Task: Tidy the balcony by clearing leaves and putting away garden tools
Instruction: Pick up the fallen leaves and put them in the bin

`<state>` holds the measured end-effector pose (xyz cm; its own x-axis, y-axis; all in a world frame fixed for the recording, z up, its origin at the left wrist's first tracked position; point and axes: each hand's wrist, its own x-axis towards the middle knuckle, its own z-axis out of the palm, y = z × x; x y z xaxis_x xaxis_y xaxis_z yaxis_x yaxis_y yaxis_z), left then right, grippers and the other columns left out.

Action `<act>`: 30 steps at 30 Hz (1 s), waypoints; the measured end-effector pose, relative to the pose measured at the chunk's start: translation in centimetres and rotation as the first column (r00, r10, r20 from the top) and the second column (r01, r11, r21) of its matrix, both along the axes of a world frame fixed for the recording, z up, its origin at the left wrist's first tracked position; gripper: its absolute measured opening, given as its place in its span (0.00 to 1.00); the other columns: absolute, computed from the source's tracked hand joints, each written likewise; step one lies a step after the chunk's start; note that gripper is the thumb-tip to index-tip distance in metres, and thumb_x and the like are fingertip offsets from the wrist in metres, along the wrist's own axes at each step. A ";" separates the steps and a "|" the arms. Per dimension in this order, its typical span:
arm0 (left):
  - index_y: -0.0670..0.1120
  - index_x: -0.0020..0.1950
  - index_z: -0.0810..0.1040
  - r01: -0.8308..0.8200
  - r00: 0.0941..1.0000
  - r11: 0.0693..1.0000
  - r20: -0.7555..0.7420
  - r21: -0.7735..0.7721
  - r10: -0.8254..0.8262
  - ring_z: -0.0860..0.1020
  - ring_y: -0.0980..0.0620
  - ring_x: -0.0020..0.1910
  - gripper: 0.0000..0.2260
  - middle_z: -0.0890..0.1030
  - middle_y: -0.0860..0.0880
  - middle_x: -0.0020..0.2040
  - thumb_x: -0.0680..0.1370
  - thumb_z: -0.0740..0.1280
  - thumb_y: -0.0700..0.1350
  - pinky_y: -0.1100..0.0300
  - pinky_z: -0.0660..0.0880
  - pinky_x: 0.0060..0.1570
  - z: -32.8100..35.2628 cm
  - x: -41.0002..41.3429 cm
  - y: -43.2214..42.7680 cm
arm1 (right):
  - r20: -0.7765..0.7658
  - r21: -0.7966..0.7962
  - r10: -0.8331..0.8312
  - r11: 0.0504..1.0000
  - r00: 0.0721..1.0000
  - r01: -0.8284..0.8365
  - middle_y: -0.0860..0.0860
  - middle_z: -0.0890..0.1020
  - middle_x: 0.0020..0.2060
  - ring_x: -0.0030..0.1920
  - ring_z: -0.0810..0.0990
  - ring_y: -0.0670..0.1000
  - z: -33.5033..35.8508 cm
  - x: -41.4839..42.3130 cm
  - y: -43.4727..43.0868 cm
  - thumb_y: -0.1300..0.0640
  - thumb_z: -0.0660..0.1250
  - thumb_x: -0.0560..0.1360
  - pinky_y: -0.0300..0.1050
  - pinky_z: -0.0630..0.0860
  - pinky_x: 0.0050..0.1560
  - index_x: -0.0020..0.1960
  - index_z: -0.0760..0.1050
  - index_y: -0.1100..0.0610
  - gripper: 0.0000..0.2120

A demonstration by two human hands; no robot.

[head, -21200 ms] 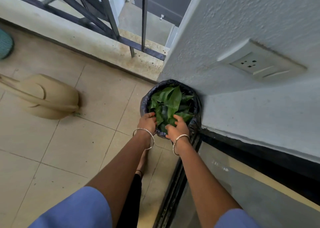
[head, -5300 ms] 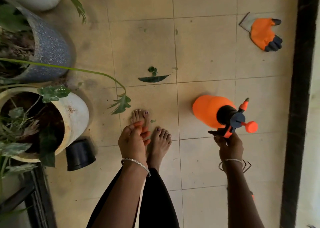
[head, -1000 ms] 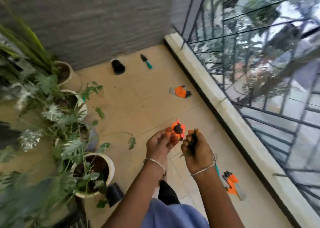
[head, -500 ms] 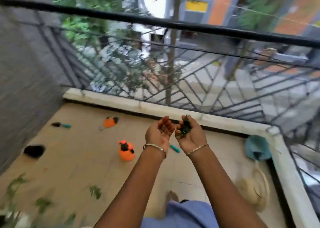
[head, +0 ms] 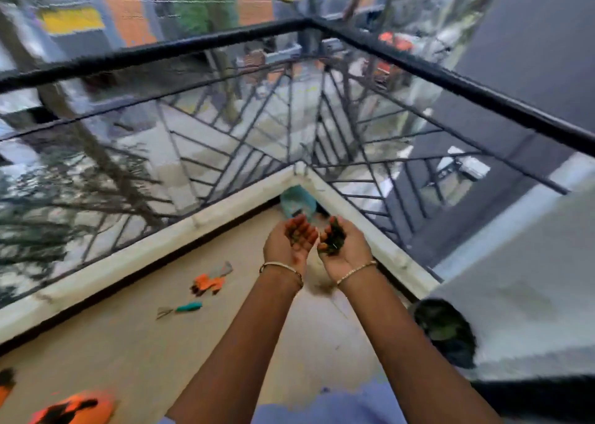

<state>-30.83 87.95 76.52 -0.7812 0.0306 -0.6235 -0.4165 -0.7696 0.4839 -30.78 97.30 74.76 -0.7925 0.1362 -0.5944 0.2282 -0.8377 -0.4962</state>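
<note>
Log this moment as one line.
left hand: cupped, few bits | right hand: cupped round leaf scraps | bin: at right, leaves inside | floor: orange glove, teal-handled tool

the pale beige tiled balcony floor (head: 135,353) runs to a white raised kerb (head: 180,233) along its far edges. left of centre on the tiles lies an orange and grey work glove (head: 207,282). just nearer is a small teal-handled metal hand fork (head: 180,308). an orange plastic spray bottle (head: 72,410) shows at the near left edge, blurred. a teal round container (head: 294,202) stands in the far corner. at the right, against the wall, stands a black bag-lined bin (head: 450,349) holding dark green leaves (head: 446,330).
</note>
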 end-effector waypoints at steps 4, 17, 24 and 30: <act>0.38 0.43 0.79 0.227 0.972 0.973 0.048 0.033 -0.228 0.77 0.49 0.38 0.13 0.78 0.44 0.37 0.81 0.59 0.41 0.58 0.77 0.43 -1.8 0.4 12.2 | 0.080 0.087 -0.229 0.971 0.970 0.222 0.49 0.73 0.24 0.25 0.70 0.46 -1.8 2.6 12.2 0.57 0.60 0.81 0.34 0.65 0.21 0.38 0.74 0.57 0.13; 0.37 0.43 0.76 0.605 0.765 0.793 0.325 -0.066 -0.556 0.76 0.47 0.37 0.12 0.78 0.43 0.33 0.82 0.57 0.38 0.57 0.76 0.44 -10.5 2.8 34.4 | 0.382 0.188 -0.668 0.733 0.639 0.654 0.49 0.72 0.24 0.24 0.67 0.46 -11.5 11.0 37.1 0.58 0.62 0.80 0.32 0.62 0.20 0.39 0.73 0.56 0.11; 0.38 0.41 0.74 0.693 0.658 0.716 0.483 -0.086 -0.578 0.74 0.47 0.35 0.13 0.77 0.42 0.33 0.82 0.55 0.38 0.58 0.74 0.39 -21.8 0.3 44.0 | 0.531 0.251 -0.661 0.720 0.530 0.647 0.47 0.70 0.18 0.20 0.65 0.45 -22.4 10.1 45.5 0.56 0.59 0.81 0.31 0.60 0.19 0.37 0.72 0.55 0.14; 0.37 0.49 0.75 0.754 0.563 0.652 0.598 -0.087 -0.571 0.75 0.47 0.38 0.12 0.77 0.41 0.43 0.83 0.53 0.39 0.60 0.73 0.40 -33.8 -1.9 50.8 | 0.657 0.256 -0.559 0.797 0.506 0.548 0.47 0.69 0.17 0.16 0.64 0.45 -34.7 8.1 50.6 0.58 0.59 0.81 0.30 0.59 0.18 0.36 0.70 0.55 0.14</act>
